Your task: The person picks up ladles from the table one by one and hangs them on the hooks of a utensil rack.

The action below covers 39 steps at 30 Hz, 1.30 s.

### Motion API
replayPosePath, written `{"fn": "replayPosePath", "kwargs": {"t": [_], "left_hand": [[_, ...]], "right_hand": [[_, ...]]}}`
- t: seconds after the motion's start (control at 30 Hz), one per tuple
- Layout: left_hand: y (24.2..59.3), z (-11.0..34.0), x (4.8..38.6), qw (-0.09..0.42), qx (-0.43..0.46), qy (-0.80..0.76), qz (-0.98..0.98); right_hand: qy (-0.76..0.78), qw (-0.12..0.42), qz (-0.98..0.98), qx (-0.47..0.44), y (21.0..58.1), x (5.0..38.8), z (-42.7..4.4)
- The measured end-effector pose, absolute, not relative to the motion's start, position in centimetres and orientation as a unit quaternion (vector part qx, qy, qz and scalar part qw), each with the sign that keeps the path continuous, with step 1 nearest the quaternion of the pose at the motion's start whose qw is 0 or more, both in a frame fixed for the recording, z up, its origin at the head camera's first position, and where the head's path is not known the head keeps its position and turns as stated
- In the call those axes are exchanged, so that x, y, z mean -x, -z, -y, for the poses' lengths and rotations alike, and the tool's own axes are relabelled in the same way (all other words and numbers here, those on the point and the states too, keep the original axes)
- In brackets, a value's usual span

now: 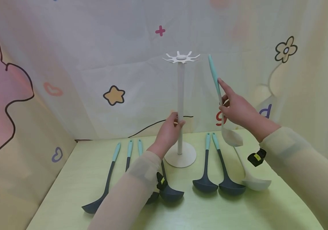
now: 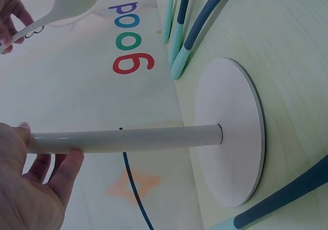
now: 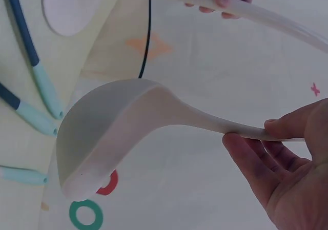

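Note:
In the head view my right hand [image 1: 238, 108] pinches the shaft of a white ladle [image 1: 232, 137] with a mint handle. The ladle hangs bowl down in the air, right of a white utensil stand [image 1: 180, 155]. My left hand [image 1: 168, 132] grips the stand's pole, which rises from a round base to a ring of prongs at the top. No ladle hangs on those prongs. The right wrist view shows my thumb and fingers [image 3: 246, 161] on the thin shaft near the ladle's bowl [image 3: 113, 132].
Two dark ladles [image 1: 205, 185] and a white ladle [image 1: 257, 183] lie on the table right of the base. Several dark ladles [image 1: 172, 194] lie to its left, partly hidden by my left arm. A patterned curtain [image 1: 141, 64] hangs behind the table.

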<state>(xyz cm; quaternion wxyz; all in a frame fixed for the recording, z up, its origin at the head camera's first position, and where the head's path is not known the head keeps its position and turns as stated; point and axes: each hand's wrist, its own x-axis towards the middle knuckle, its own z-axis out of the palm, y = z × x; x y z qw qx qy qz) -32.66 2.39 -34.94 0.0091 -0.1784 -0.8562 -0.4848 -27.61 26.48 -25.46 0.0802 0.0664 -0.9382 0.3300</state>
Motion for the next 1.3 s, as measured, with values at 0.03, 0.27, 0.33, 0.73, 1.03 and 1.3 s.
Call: {"fn": "replayPosePath", "kwargs": {"t": [0.03, 0.27, 0.33, 0.73, 1.03, 1.3], "left_hand": [[35.0, -2.4, 32.7, 0.009, 0.177, 0.485, 0.856], [35.1, -2.4, 32.8, 0.008, 0.179, 0.483, 0.857], [35.1, -2.5, 32.8, 0.009, 0.181, 0.483, 0.857], [35.1, -2.7, 32.5, 0.006, 0.175, 0.477, 0.861], [35.1, -2.6, 32.5, 0.011, 0.183, 0.478, 0.859], [35.0, -2.4, 32.4, 0.016, 0.182, 0.478, 0.859]], "right_hand": [[-0.333, 0.084, 0.937, -0.068, 25.3, 27.6, -26.3], [-0.348, 0.095, 0.930, -0.072, 24.3, 27.0, -24.9], [-0.352, 0.096, 0.928, -0.070, 24.1, 26.9, -24.6], [-0.350, 0.092, 0.929, -0.072, 24.0, 25.6, -23.7], [-0.332, 0.096, 0.935, -0.084, 24.1, 25.2, -23.2], [-0.320, 0.089, 0.939, -0.087, 24.0, 25.3, -22.3]]}}
